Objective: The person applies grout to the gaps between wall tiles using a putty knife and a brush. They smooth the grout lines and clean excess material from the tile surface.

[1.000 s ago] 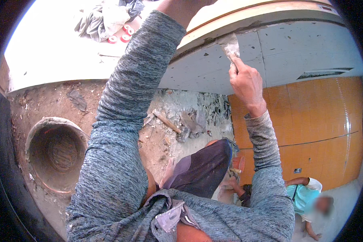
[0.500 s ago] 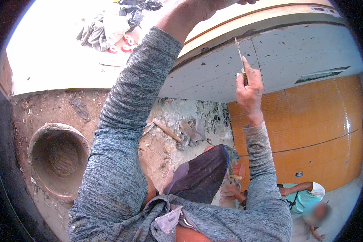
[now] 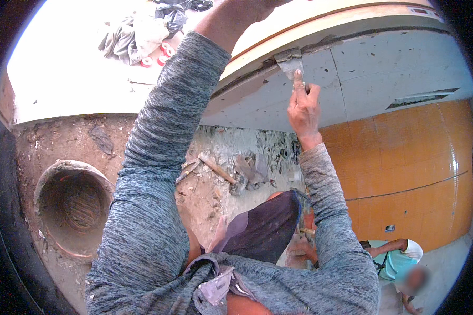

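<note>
My right hand [image 3: 305, 113] grips a putty knife [image 3: 290, 64], its forefinger stretched along the blade. The flat of the blade faces me, and its wide edge is at the dark, rough seam [image 3: 347, 38] along the top of a grey speckled panel [image 3: 373, 73]. Mortar-like smears mark the blade. My left arm reaches up across the picture. Its hand [image 3: 252, 9] is near the pale ledge [image 3: 320, 23] at the top edge, dark and partly cut off, so its fingers hardly show.
A mortar-crusted bucket [image 3: 74, 205] stands at the left on the dirt floor. A hammer [image 3: 218, 169] lies among rubble. Cloth [image 3: 129, 39] and red-and-white tape rolls [image 3: 155, 56] rest on the bright surface. Another person [image 3: 397, 257] is at lower right, by an orange panel [image 3: 404, 173].
My right hand has moved left along the panel. The putty knife has turned from edge-on to show its flat face. My left arm has shifted slightly left.
</note>
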A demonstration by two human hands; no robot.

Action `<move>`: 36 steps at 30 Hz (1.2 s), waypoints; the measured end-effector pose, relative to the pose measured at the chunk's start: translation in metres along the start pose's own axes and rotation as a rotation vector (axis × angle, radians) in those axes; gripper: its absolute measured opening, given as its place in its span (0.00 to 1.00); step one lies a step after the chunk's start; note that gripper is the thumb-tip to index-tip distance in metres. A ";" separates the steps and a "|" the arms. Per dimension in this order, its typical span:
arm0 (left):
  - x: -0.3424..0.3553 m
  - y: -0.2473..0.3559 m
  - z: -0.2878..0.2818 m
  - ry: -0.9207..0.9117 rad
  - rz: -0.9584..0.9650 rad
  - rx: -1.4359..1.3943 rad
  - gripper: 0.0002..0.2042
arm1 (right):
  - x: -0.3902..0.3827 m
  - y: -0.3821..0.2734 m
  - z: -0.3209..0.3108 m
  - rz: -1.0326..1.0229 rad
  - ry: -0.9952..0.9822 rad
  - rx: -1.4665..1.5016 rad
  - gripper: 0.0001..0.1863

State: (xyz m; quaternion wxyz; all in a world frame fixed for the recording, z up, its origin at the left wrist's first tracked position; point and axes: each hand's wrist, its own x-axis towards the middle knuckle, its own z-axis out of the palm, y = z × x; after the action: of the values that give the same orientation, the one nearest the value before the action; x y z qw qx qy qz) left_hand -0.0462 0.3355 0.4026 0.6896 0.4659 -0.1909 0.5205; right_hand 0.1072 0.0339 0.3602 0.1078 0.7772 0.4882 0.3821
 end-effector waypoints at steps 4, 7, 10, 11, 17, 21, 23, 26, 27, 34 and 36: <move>0.006 0.022 -0.008 0.044 -0.053 0.034 0.13 | 0.003 0.000 -0.010 -0.036 -0.026 -0.082 0.37; -0.003 0.015 -0.003 0.019 -0.021 -0.013 0.14 | -0.021 -0.005 -0.020 -0.017 -0.043 -0.084 0.35; 0.007 0.022 -0.011 0.038 0.048 0.025 0.14 | -0.012 -0.011 -0.030 0.015 -0.069 -0.051 0.33; 0.007 0.018 -0.008 0.034 0.051 0.039 0.14 | -0.020 -0.012 -0.032 0.032 -0.074 -0.028 0.32; 0.001 0.022 0.000 0.081 -0.108 0.010 0.12 | -0.008 -0.016 -0.037 0.018 -0.020 0.395 0.30; 0.002 0.018 0.000 -0.041 -0.020 -0.001 0.12 | 0.005 -0.009 -0.036 0.320 -0.262 0.976 0.21; -0.004 0.027 -0.003 -0.093 -0.040 0.020 0.11 | 0.009 -0.003 -0.037 0.480 -0.376 1.168 0.17; -0.001 0.024 0.006 -0.018 -0.119 -0.005 0.11 | 0.013 0.012 -0.026 0.523 -0.386 1.265 0.14; -0.001 0.019 0.008 -0.031 -0.124 -0.014 0.11 | 0.009 0.017 -0.021 0.541 -0.366 1.197 0.14; 0.002 0.010 0.001 -0.026 -0.061 -0.013 0.12 | 0.007 0.017 -0.012 0.530 -0.307 0.904 0.16; -0.001 0.018 -0.002 0.003 -0.080 -0.004 0.12 | 0.001 0.013 -0.016 0.550 -0.324 0.854 0.17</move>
State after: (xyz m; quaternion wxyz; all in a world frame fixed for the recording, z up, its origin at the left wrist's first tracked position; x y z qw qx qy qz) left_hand -0.0632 0.3374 0.4092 0.7111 0.4711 -0.1723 0.4927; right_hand 0.1054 0.0249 0.3783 -0.2481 0.9003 0.3556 0.0385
